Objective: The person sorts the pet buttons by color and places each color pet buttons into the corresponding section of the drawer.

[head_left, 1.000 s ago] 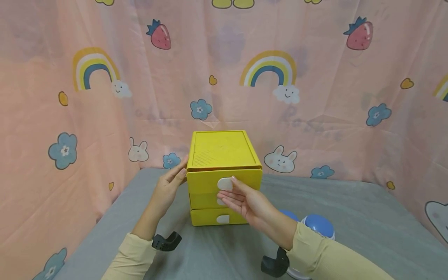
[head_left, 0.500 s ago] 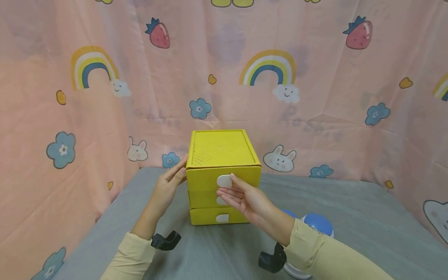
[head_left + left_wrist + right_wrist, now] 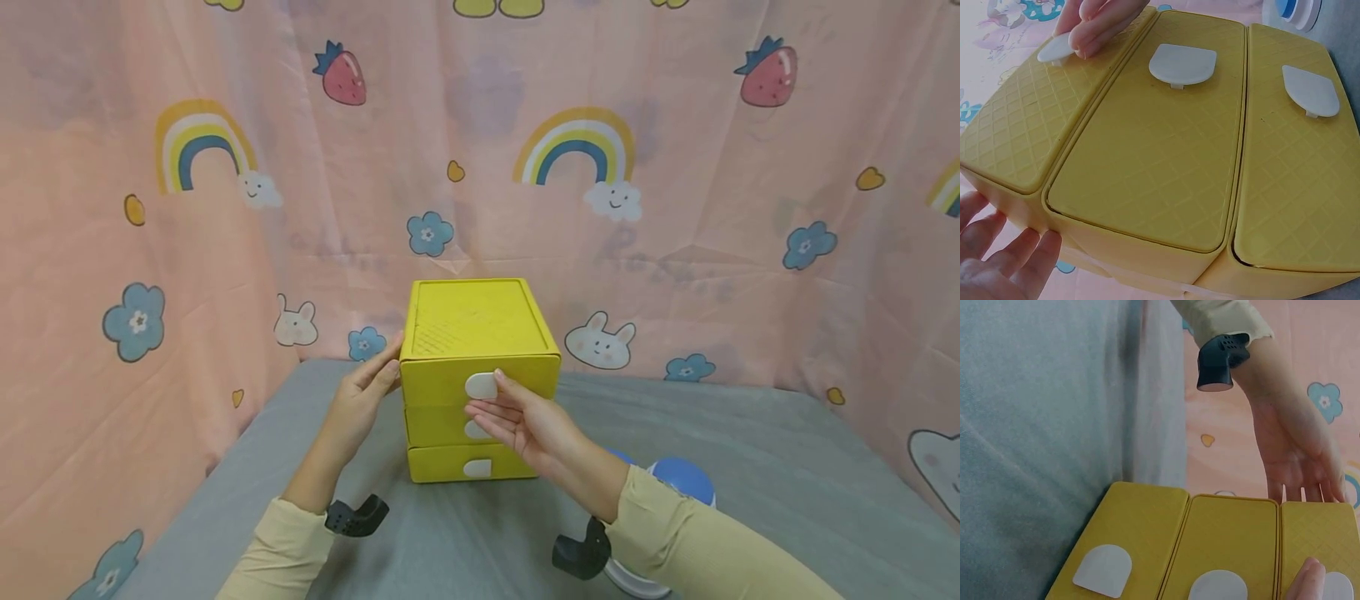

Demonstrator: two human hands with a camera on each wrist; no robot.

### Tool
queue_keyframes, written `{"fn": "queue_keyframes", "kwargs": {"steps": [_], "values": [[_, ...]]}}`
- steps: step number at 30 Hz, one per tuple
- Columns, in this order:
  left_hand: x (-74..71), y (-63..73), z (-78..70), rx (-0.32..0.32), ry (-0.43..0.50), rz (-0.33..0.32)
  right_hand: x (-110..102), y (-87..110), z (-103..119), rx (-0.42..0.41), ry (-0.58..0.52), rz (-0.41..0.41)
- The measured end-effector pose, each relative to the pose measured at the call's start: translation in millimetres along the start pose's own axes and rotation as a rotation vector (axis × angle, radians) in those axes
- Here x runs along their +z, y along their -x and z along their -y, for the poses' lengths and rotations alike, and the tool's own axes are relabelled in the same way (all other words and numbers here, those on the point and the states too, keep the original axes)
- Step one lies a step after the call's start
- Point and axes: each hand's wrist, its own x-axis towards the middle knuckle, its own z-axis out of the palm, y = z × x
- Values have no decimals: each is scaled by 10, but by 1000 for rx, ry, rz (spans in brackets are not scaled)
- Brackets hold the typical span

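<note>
A yellow chest of three drawers [image 3: 480, 321] stands upright on the grey cloth, each drawer front bearing a white handle. My right hand [image 3: 531, 425] is at the top drawer's handle [image 3: 480, 386], its thumb at the right edge and its fingers just below. In the left wrist view those fingertips [image 3: 1088, 49] meet the side of the handle; the right wrist view shows only a thumb [image 3: 1310, 581] beside it. My left hand [image 3: 363, 400] rests against the chest's left side with fingers straight. All three drawer fronts sit flush.
Round blue-topped white containers [image 3: 684, 479] stand to the right, partly hidden by my right forearm. A pale round rim [image 3: 637, 581] shows below it. Behind the grey cloth [image 3: 750, 450] hangs a pink printed curtain [image 3: 480, 167]. Both wrists carry black devices [image 3: 357, 515].
The top drawer has moved back into the chest, and the thin gap above its front has closed. My right hand moved slightly with it; my left hand stayed at the side.
</note>
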Motion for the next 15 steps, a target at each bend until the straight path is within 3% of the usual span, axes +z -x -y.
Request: {"fn": "queue_keyframes", "kwargs": {"steps": [15], "values": [[-3,7,4,-4,5,1,9,-9,-1,-7,-6,1]]}}
